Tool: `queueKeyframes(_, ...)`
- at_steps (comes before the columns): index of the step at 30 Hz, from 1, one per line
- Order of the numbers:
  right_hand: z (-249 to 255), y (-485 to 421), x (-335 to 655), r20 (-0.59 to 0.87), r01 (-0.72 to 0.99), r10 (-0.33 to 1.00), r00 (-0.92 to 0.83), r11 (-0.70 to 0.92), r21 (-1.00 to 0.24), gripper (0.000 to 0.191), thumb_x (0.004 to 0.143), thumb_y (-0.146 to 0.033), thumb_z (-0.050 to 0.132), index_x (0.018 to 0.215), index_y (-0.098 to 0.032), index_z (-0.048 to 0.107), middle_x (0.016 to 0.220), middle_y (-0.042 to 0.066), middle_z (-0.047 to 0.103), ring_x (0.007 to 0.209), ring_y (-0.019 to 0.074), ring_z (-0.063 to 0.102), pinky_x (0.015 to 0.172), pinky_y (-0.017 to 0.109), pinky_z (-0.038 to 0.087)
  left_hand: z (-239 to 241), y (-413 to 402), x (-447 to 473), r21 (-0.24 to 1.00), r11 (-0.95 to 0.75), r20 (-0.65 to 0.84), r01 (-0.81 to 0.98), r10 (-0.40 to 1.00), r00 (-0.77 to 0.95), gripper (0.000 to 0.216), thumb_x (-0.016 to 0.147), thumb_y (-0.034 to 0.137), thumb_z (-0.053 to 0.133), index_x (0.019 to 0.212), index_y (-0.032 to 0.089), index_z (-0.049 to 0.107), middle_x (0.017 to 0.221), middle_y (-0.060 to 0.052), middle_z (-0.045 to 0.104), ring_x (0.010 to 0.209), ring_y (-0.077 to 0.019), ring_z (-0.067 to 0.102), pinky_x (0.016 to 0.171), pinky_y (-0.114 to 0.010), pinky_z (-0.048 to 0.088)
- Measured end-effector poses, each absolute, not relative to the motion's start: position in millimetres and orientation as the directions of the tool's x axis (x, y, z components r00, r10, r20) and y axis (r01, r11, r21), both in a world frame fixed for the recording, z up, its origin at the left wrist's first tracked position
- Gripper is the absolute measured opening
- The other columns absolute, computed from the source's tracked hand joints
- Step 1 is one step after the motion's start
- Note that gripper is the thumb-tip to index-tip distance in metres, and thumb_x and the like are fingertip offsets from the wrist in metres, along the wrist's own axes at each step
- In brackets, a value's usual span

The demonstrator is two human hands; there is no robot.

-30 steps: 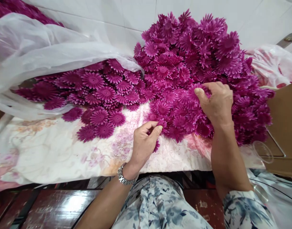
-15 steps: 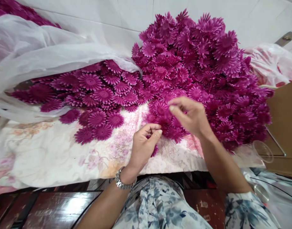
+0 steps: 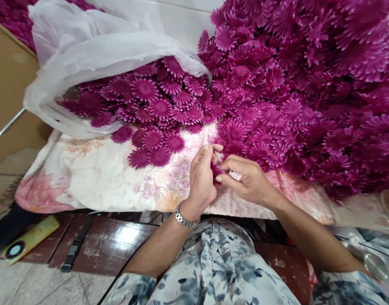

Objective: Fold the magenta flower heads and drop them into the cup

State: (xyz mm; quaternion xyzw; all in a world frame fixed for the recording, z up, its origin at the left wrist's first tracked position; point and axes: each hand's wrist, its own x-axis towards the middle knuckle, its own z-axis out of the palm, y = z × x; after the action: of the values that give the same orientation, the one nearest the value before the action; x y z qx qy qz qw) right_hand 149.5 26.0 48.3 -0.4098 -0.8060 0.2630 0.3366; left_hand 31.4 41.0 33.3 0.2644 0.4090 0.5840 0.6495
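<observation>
Close in front of my body, a magenta artificial flower piece (image 3: 216, 170) is held between my two hands. My left hand (image 3: 203, 177) is curled around it, palm turned inward, with a metal-band watch on the wrist. Thumb and forefinger of my right hand (image 3: 249, 178) pinch its petals from the other side. Much of this flower piece is covered by my fingers. Just beyond my right hand rises a large heap of similar flower pieces (image 3: 277, 110). A smaller group of flatter magenta flower pieces (image 3: 159, 109) spills from a white plastic bag (image 3: 118, 48) on the left.
A floral cloth (image 3: 95, 182) covers the work surface. At the far left stands a cardboard box (image 3: 10, 93). Below the cloth's edge, a yellow object with a round dark lens-like part (image 3: 38, 235) and a black strap buckle (image 3: 74, 250) lie on a dark red bench (image 3: 99, 248).
My hands have come together; the right one has moved down from the heap and now pinches the flower piece at my left hand. The view has shifted, showing more on the left.
</observation>
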Motion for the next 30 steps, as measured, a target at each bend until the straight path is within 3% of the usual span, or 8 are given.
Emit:
queueKeyframes(6,56,35,166,0.263,0.578,0.880,-0.395,0.461,-0.673,0.007,0.081,-0.012,0.054,0.080,-0.017,0.058,0.070,0.000,0.054,0.065,0.0105,0.051,0.059,0.023,0.040,25,35,18,0.725,0.347,-0.244,-0.594,0.937,0.250,0.019,0.060,0.023,0.076,0.074,0.015,0.067,0.070,0.001,0.060,0.064,-0.0086,0.053,0.063,-0.020,0.044)
queueKeyframes(12,51,29,159,0.550,0.773,0.768,-0.329,0.553,-0.310,0.014,0.082,-0.022,0.060,0.092,-0.013,0.059,0.082,0.009,0.061,0.081,0.0202,0.055,0.075,0.034,0.045,24,31,18,0.688,0.369,-0.322,-0.626,0.927,0.192,0.014,0.062,0.014,0.073,0.072,0.015,0.065,0.068,0.001,0.063,0.064,-0.0089,0.057,0.065,-0.021,0.048)
queueKeyframes(15,45,30,155,0.554,0.705,0.731,-0.398,0.630,-0.326,0.006,0.083,-0.022,0.060,0.086,-0.016,0.057,0.076,0.005,0.059,0.076,0.0168,0.054,0.070,0.029,0.045,25,30,18,0.665,0.376,-0.310,-0.646,0.925,0.220,0.007,0.064,0.012,0.068,0.071,0.013,0.068,0.065,0.000,0.063,0.060,-0.0072,0.055,0.061,-0.018,0.046)
queueKeyframes(21,34,41,161,0.452,0.614,0.804,-0.386,0.589,-0.525,0.013,0.079,-0.015,0.063,0.075,-0.018,0.051,0.067,-0.002,0.049,0.061,0.0095,0.048,0.053,0.022,0.039,23,25,14,0.629,0.484,-0.367,-0.608,0.875,0.317,0.014,0.064,0.014,0.067,0.077,0.010,0.071,0.066,-0.003,0.065,0.066,-0.0110,0.059,0.065,-0.020,0.045)
queueKeyframes(25,33,38,159,0.488,0.624,0.757,-0.435,0.644,-0.443,0.008,0.086,-0.014,0.053,0.079,-0.018,0.054,0.071,0.001,0.055,0.067,0.0121,0.052,0.061,0.024,0.044,23,25,16,0.656,0.453,-0.342,-0.604,0.892,0.297,0.016,0.063,0.015,0.072,0.079,0.012,0.072,0.067,-0.002,0.066,0.063,-0.0098,0.057,0.065,-0.021,0.044)
queueKeyframes(30,35,42,159,0.551,0.729,0.726,-0.413,0.626,-0.278,0.017,0.089,-0.015,0.044,0.084,-0.019,0.059,0.073,0.005,0.059,0.073,0.0157,0.055,0.066,0.028,0.048,24,25,20,0.650,0.416,-0.360,-0.636,0.906,0.225,0.012,0.059,0.017,0.075,0.069,0.013,0.070,0.060,0.000,0.062,0.057,-0.0073,0.053,0.058,-0.019,0.042)
